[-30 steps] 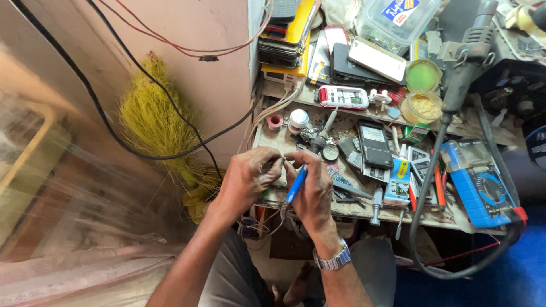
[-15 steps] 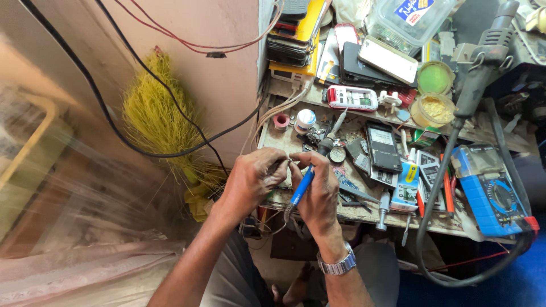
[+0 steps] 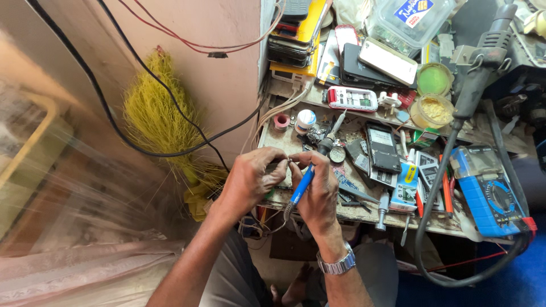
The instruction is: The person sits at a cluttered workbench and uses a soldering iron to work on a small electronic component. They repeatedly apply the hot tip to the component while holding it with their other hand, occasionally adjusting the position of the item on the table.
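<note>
My left hand (image 3: pixel 251 181) and my right hand (image 3: pixel 319 192) meet over the near left part of a cluttered workbench (image 3: pixel 364 213). My right hand grips a blue-handled soldering iron (image 3: pixel 300 189), its cord end pointing down toward my lap. The fingertips of both hands pinch a small part (image 3: pixel 288 162) between them; it is too small to make out. A metal watch (image 3: pixel 336 265) sits on my right wrist.
Several phones and circuit boards (image 3: pixel 382 149) litter the bench. A blue multimeter (image 3: pixel 490 192) lies at the right, a hot-air wand (image 3: pixel 481 62) with a thick black hose above it. Solder spool (image 3: pixel 305 120), two round tins (image 3: pixel 434 78), a yellow broom (image 3: pixel 157 113) by the wall.
My view has shifted slightly, so the bench sits lower and further right in frame. Both hands stay together on the small part, with the soldering iron held the same way.
</note>
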